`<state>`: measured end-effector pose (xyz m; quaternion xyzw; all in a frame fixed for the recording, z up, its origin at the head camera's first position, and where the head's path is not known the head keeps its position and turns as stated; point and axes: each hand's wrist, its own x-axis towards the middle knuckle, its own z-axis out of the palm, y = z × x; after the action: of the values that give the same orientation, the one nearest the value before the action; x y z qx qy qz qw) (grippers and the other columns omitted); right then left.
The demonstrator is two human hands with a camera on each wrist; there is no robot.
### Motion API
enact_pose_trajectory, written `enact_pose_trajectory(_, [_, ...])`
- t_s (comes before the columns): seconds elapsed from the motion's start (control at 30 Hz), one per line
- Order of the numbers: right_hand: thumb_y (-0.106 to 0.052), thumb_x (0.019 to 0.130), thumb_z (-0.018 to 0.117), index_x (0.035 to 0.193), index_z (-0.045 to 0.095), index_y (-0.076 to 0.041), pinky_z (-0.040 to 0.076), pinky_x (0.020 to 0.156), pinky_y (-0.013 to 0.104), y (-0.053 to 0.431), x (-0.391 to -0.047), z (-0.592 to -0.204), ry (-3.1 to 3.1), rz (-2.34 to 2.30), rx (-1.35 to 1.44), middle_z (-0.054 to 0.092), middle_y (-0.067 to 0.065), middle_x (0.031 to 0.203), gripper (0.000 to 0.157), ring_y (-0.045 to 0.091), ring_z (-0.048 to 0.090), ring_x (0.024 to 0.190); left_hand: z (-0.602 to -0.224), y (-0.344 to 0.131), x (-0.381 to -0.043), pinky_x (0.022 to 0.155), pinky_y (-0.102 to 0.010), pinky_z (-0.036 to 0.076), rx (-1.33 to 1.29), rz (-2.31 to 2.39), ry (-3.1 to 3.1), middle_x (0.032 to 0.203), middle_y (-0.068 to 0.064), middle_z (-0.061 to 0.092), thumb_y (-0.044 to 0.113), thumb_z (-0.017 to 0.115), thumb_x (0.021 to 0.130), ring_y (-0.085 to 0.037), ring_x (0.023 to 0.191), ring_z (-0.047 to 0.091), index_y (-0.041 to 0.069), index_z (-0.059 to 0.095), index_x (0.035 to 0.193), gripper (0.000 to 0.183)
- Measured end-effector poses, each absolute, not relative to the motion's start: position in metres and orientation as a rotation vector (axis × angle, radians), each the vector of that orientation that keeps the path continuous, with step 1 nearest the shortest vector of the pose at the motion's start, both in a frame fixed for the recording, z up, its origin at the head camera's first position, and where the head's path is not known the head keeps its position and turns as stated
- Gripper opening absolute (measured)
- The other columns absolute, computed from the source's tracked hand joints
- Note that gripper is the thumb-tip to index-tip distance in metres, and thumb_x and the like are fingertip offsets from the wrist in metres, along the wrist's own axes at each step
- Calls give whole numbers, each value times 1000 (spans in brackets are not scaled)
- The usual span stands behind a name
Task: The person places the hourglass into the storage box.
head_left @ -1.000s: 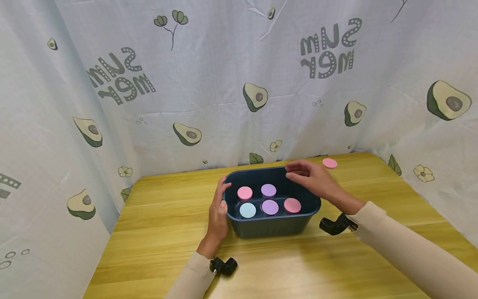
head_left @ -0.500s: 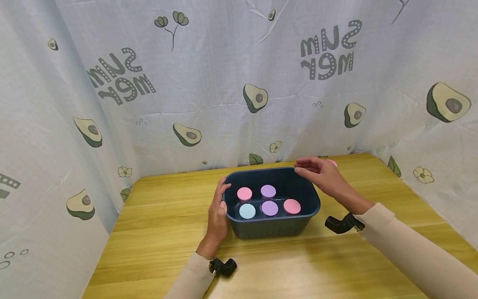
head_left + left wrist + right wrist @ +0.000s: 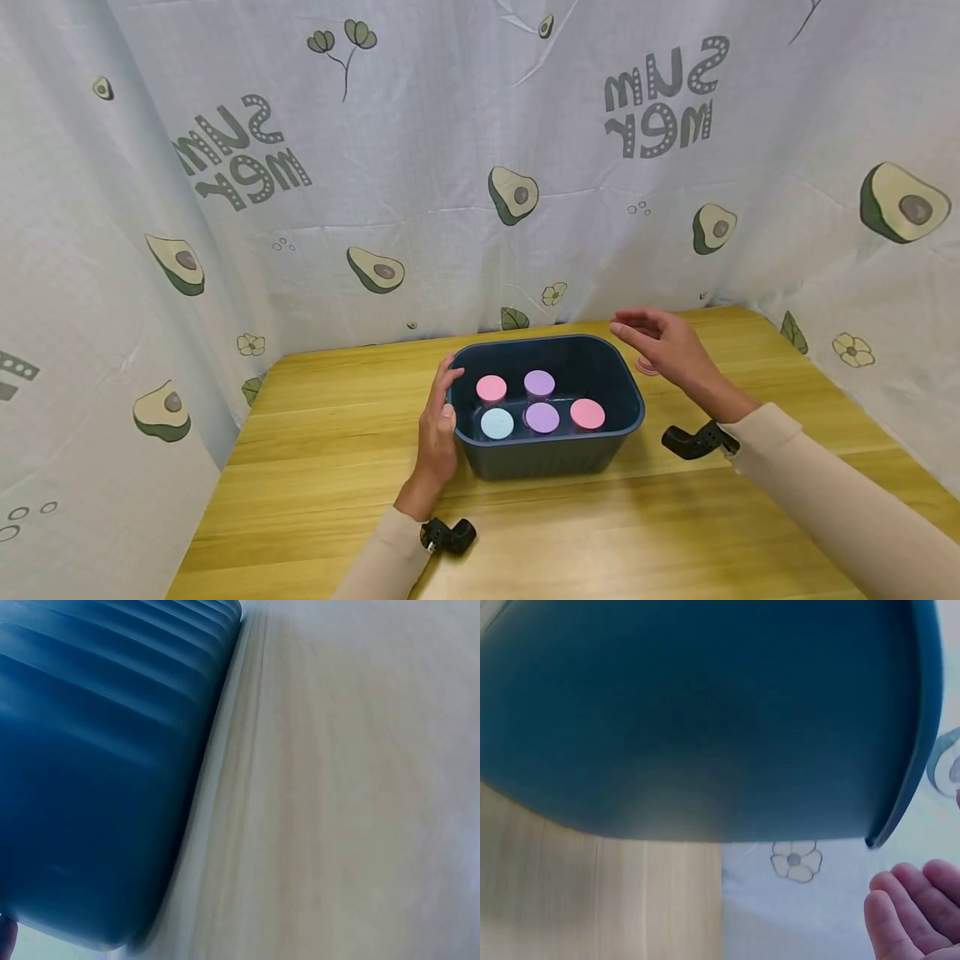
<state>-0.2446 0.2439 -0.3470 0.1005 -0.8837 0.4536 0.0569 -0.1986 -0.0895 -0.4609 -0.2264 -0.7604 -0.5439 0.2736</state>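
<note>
A dark blue-green bin (image 3: 540, 457) stands on the table. In it are several small containers with round lids: a light blue lid (image 3: 497, 423), two pink ones and two purple ones (image 3: 539, 384). My left hand (image 3: 437, 429) rests against the bin's left end, fingers nearly straight along the rim. Just outside the bin's back right corner, my right hand (image 3: 675, 354) hovers with loosely bent fingers. Below it a pinkish round thing (image 3: 647, 367) is partly hidden. In the right wrist view, the fingers (image 3: 922, 907) sit apart from the bin's wall, with nothing visible in them.
The wooden table (image 3: 337, 433) extends around the bin. A white curtain (image 3: 450, 300) printed with avocados hangs behind and along both sides. A black wrist camera (image 3: 690, 442) sits at each sleeve cuff.
My right hand has moved right, from over the bin's back rim to beyond its corner. It now covers the spot where a pink disc showed. My left hand and the bin have not moved.
</note>
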Motion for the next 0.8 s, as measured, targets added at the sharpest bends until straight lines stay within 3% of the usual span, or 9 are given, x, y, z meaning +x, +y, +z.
enact_pose_trajectory(0.13, [-40, 94, 58, 133, 53, -2, 47, 86, 15, 250, -248, -350, -2664, 1336, 296, 60, 18, 127, 55, 33, 59, 115, -461, -89, -198, 109, -62, 21, -617, -1455, -2043, 156, -11, 27, 28, 24, 97, -29, 144, 23, 11, 41, 141, 50])
enact_pose_trajectory(0.33, [-44, 94, 57, 134, 52, -3, 44, 98, 47, 254, -252, -352, -2639, 1328, 233, 59, 18, 129, 57, 33, 57, 117, -460, -88, -197, 110, -62, 20, -616, -1461, -2041, 156, -13, 27, 25, 26, 96, -30, 145, 23, 11, 41, 141, 50])
enact_pose_trajectory(0.5, [-47, 93, 57, 134, 51, -4, 43, 98, 52, 262, -258, -356, -2633, 1306, 183, 58, 18, 130, 60, 33, 56, 118, -459, -88, -197, 109, -62, 20, -620, -1463, -2039, 156, -14, 27, 26, 26, 96, -30, 144, 23, 11, 40, 141, 50])
enact_pose_trajectory(0.6, [-47, 92, 58, 135, 51, -3, 44, 98, 49, 266, -260, -359, -2630, 1293, 173, 58, 19, 130, 62, 34, 56, 118, -459, -88, -198, 109, -63, 20, -618, -1462, -2039, 156, -15, 27, 26, 26, 96, -30, 144, 23, 11, 40, 142, 50])
enact_pose_trajectory(0.7, [-48, 91, 59, 135, 51, -3, 48, 93, 28, 271, -263, -361, -2627, 1285, 153, 58, 18, 131, 63, 33, 57, 118, -459, -88, -198, 109, -62, 21, -609, -1462, -2046, 156, -15, 28, 25, 26, 96, -29, 144, 23, 11, 40, 142, 50])
enact_pose_trajectory(0.8, [-48, 90, 61, 135, 50, -3, 44, 81, 8, 276, -264, -363, -2617, 1286, 133, 57, 19, 131, 64, 31, 58, 116, -460, -89, -197, 109, -62, 21, -599, -1468, -2053, 156, -14, 28, 26, 26, 96, -28, 144, 24, 11, 41, 141, 50])
